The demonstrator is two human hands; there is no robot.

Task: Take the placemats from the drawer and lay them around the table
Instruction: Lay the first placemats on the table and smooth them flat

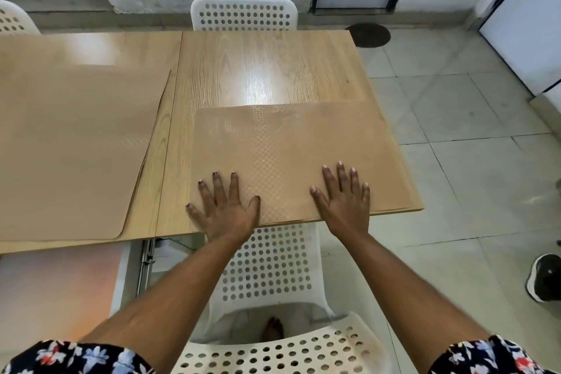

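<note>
A tan, dimpled placemat (291, 143) lies flat on the right half of the wooden table (261, 70), its near edge along the table's front edge. My left hand (223, 209) and my right hand (343, 200) rest flat on the mat's near part, palms down and fingers spread, holding nothing. On the left half of the table lies a stack of tan placemats (76, 149), slightly fanned at its right edge. No drawer shows in this view.
A white perforated chair (267, 270) stands tucked under the table right in front of me. Another white chair (243, 14) faces it across the table, and a third chair (12, 20) shows at far left. Tiled floor to the right holds a dark shoe (545, 281).
</note>
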